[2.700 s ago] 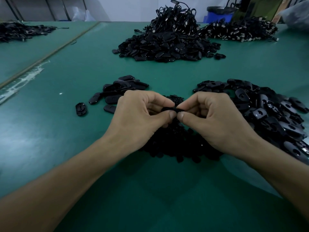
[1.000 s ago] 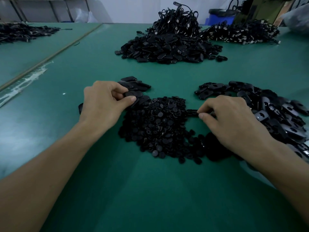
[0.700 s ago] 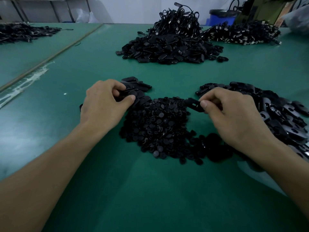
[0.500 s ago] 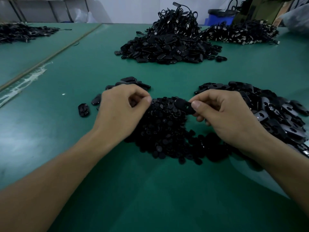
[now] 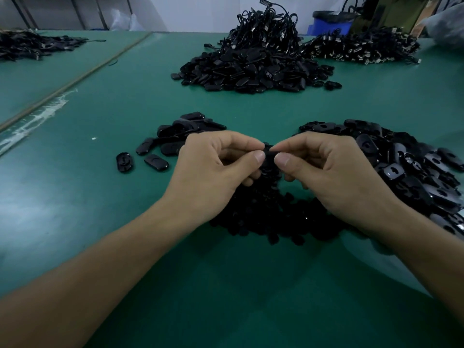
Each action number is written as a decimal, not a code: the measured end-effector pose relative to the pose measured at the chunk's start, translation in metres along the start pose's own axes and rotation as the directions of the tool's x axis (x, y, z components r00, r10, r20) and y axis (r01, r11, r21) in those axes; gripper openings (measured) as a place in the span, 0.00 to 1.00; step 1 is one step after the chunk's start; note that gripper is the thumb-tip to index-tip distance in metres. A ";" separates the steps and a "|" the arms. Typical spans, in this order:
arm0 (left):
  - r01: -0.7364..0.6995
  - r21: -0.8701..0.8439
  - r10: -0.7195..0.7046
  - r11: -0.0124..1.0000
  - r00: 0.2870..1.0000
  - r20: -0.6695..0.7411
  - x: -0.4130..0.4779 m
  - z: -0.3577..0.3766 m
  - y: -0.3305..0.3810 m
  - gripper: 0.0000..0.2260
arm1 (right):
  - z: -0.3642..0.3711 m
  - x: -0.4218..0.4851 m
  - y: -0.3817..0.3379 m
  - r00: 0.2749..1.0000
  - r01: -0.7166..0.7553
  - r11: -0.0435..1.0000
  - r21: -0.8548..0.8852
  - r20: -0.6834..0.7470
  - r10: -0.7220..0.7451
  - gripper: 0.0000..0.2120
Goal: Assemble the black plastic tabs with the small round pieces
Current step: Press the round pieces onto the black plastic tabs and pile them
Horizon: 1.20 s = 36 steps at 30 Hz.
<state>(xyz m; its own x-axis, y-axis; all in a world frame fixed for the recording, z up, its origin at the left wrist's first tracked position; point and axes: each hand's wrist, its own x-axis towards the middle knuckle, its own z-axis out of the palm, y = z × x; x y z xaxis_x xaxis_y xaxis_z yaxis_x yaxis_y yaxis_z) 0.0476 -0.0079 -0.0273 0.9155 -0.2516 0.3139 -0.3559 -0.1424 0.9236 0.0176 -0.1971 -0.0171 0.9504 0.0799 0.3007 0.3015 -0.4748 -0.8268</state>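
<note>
1. Head cam looks down at a green bench (image 5: 100, 197), with two bare hands meeting in the middle.
2. The left hand (image 5: 213, 172) and right hand (image 5: 334, 172) both pinch one black tab (image 5: 269, 153) between thumb and forefinger, thumbnails almost touching. I can't tell if a round piece is in there too, since the fingers cover it.
3. That tab sits just above the pile of small round pieces (image 5: 263, 217), which lies right under both hands. Way too many to count.
4. Just right of that is one loose pile of slotted tabs (image 5: 414, 167), beside the right hand.
5. Behind the left hand is one small cluster of tabs (image 5: 180, 131). Two loose tabs lie apart to its left, side by side: the outer one (image 5: 124, 162) and the inner one (image 5: 156, 162).
6. Further back there are three more black heaps: a big centre heap (image 5: 251, 69) with cords on top, a far-right heap (image 5: 364, 49) and a far-left heap (image 5: 32, 43).
7. One blue bin (image 5: 329, 23) stands behind the heaps.
</note>
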 end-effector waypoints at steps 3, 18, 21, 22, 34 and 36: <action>0.032 -0.050 -0.031 0.998 0.999 0.009 0.000 0.001 0.002 0.07 | 0.000 -0.001 -0.002 1.000 -0.014 0.999 0.033 0.022 0.013 0.06; 0.003 -0.146 -0.009 0.989 0.999 -0.041 0.000 0.001 0.003 0.12 | 0.003 -0.002 -0.006 0.994 -0.106 0.956 0.273 0.039 0.099 0.03; -0.026 -0.121 0.026 0.992 1.000 -0.001 -0.002 0.002 0.003 0.06 | 0.006 -0.003 -0.008 0.987 -0.147 0.921 0.360 0.114 0.113 0.03; -0.034 -0.099 0.035 0.995 0.999 0.009 -0.002 0.002 0.003 0.04 | 0.006 -0.004 -0.008 0.984 -0.153 0.922 0.356 0.137 0.111 0.05; 0.001 -0.093 -0.011 0.996 0.994 -0.110 0.005 -0.006 -0.005 0.09 | -0.012 -0.004 0.001 0.988 -0.041 0.947 -0.319 0.131 0.087 0.06; 0.012 -0.114 -0.025 0.993 0.994 -0.111 0.005 -0.006 -0.004 0.10 | -0.012 -0.004 0.002 0.974 -0.050 0.943 -0.328 0.192 0.118 0.07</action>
<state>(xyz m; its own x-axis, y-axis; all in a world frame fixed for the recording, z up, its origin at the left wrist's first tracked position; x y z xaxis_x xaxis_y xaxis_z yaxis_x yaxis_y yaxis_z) 0.0549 -0.0026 -0.0285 0.9392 -0.1401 0.3133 -0.3210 -0.0349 0.9465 0.0134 -0.2088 -0.0142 0.9763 0.1897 0.1044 0.2120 -0.7392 -0.6392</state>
